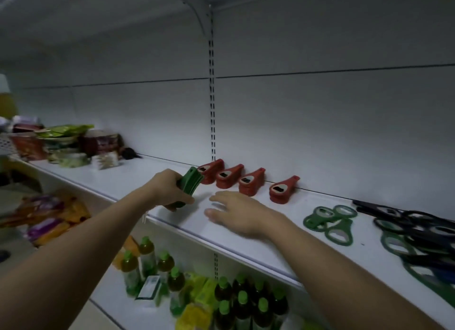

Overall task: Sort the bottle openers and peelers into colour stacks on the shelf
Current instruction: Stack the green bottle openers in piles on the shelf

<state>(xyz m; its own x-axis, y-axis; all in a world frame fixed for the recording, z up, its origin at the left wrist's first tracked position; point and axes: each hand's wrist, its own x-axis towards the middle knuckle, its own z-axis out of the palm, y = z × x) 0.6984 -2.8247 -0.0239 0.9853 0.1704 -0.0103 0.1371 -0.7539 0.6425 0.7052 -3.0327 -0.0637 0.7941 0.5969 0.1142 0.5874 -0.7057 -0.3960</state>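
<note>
**Q:** Bottle openers, where are they on the shelf [152,179]?

**A:** Four red stacks [248,184] stand in a row near the back panel, running from the centre toward the right, each apart from the next. Right of them, nearer the front edge, a few green ring-shaped openers [330,224] lie flat and overlapping. Further right, a loose heap of dark and green tools [418,238] spreads to the frame edge; it is too blurred to tell openers from peelers.

**Q:** And the hands?

**A:** The left hand [170,189] has its fingers curled round a green stack [189,184] of flat pieces, held tilted, just left of the first red stack and above the shelf's front part. The right hand [236,214] is palm down with fingers spread and straight, pointing left, low over the bare shelf in front of the red stacks. It holds nothing. It is motion-blurred, so I cannot tell whether it touches the surface.

**Q:** Anything else nearby?

**A:** Packaged goods [66,145] sit at the shelf's far left. On the shelf below stand green-capped bottles [221,295], some pale, some dark.
</note>
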